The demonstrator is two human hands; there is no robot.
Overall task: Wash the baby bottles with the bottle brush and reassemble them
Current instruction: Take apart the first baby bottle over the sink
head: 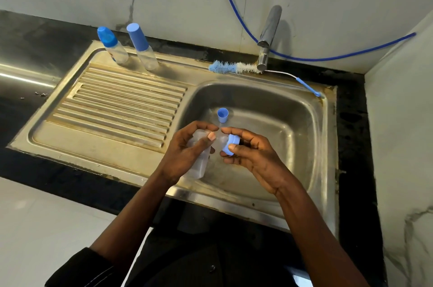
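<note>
Over the steel sink basin, set in a black stone counter w/ white marble wall behind, left hand grips a clear plastic baby bottle. Right hand pinches a blue screw ring just beside bottle's mouth. Blue-white bottle brush lies on back rim by chrome tap. Two blue-capped bottles stand at the ribbed drainboard.

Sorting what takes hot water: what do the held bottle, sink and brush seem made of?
Bottle: likely plastic, cloudy and see-through. Sink: stainless steel by its grey sheen and dull reflections, stained brownish. Brush: blue and white bristles, probably synthetic; stem material unclear.
</note>
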